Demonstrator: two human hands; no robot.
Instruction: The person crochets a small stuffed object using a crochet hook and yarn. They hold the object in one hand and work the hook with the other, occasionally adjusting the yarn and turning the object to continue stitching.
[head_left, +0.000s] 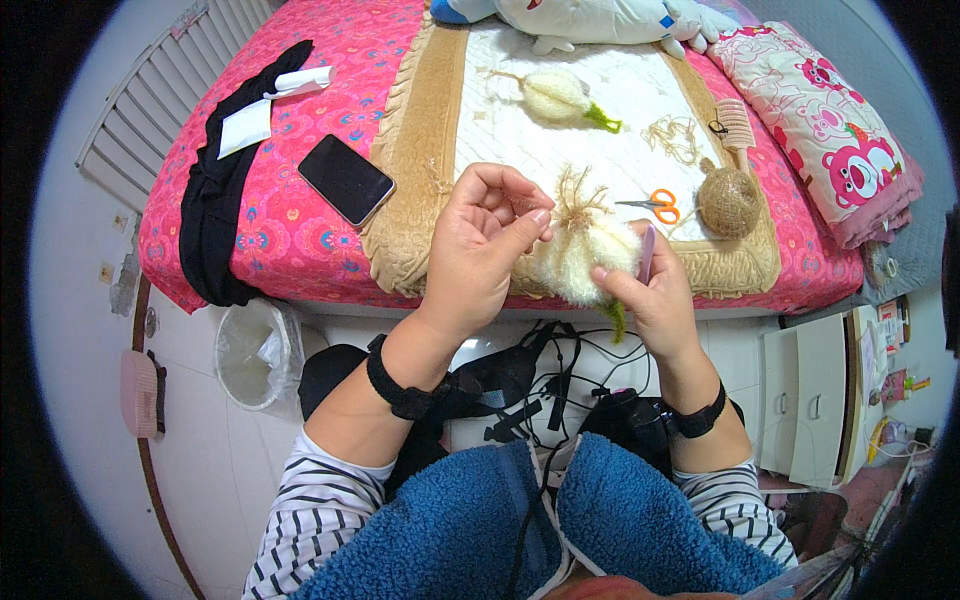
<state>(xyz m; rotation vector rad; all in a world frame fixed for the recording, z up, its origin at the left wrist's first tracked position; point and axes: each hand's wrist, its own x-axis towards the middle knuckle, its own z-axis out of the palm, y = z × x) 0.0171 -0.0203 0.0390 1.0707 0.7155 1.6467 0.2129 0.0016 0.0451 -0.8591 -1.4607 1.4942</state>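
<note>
A cream, fuzzy yarn piece (581, 259), bulb-shaped and ribbed, is held in my right hand (660, 289). Loose brown yarn strands (579, 199) stick up from its top, and a green yarn tail (617, 321) hangs below. Between my right fingers is also a slim purple tool (646, 255), possibly a crochet hook handle. Just left of the strands, my left hand (487, 240) has its thumb and fingers drawn together; whether a thin strand lies in them is unclear. A similar cream piece (555, 96) with a green end rests on the white quilted mat (502, 142).
Orange-handled scissors (664, 207), a brown yarn ball (727, 201), loose yarn (673, 139) and a pink hairbrush (733, 124) lie at the right. A phone (346, 180) and black cloth (217, 202) lie left. Below are a lined bin (259, 356) and tangled cables (559, 375).
</note>
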